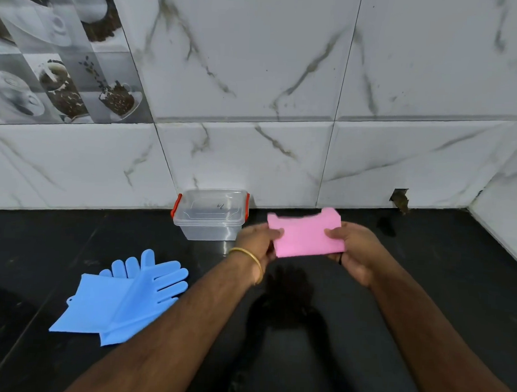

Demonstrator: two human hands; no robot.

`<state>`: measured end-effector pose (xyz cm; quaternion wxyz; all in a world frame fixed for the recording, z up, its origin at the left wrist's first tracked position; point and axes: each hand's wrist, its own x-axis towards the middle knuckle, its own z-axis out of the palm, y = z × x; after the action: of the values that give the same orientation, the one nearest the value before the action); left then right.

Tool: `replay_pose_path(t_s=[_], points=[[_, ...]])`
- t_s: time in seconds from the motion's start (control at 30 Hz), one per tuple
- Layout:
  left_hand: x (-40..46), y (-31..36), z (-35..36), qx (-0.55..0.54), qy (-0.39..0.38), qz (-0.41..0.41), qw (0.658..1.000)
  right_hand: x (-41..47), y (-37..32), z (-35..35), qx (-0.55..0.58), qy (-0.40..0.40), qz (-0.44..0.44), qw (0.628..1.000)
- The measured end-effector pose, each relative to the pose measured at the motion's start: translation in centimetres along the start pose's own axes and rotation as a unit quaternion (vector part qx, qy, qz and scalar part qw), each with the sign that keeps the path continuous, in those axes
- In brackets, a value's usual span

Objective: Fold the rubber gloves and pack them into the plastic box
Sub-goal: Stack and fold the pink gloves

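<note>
A folded pink rubber glove [304, 236] is held above the black counter between both hands. My left hand [257, 240] pinches its left edge and my right hand [354, 247] pinches its right edge. A clear plastic box [210, 214] with red side latches and its lid on stands against the wall, just left of the pink glove. Two blue rubber gloves [122, 296] lie flat and overlapping on the counter at the lower left, fingers pointing up and right.
The black counter [425, 292] meets a marble-tiled wall [283, 152] behind the box and a side wall at the far right. A small hole [399, 197] shows in the wall's base at the right.
</note>
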<state>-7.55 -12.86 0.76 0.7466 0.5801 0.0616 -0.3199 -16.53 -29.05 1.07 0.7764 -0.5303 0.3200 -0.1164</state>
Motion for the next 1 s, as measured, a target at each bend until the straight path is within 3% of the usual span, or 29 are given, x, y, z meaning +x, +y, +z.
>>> replay_pose_path(t_s=[0.1,0.17,0.27,0.4,0.77,0.87,1.0], points=[[0.3,0.6,0.4,-0.01,-0.013,0.103,0.995,0.6,-0.2,-0.3,0.019,-0.004,-0.045,0.999],[0.8,-0.8,-0.2,0.021,0.005,0.126,0.992,0.4,1.1,-0.8,-0.036,0.012,-0.054,0.998],[2.2,-5.5,-1.2,0.082,0.042,0.083,0.992,0.7,5.6,-2.4,-0.145,0.076,-0.022,0.986],[3.0,-11.3,-2.1,0.134,0.071,0.001,0.988,0.8,12.2,-4.1,-0.22,0.136,0.083,0.962],[4.3,-12.2,-3.6,0.234,0.057,0.038,0.97,1.4,13.8,-4.8,-0.321,0.143,0.083,0.933],[4.1,-11.5,-4.7,0.292,0.06,0.069,0.952,1.2,13.9,-4.2,-0.404,0.169,0.034,0.898],[4.0,-9.7,-7.7,0.318,0.068,0.086,0.942,0.4,13.3,-1.5,-0.495,0.226,-0.101,0.833]])
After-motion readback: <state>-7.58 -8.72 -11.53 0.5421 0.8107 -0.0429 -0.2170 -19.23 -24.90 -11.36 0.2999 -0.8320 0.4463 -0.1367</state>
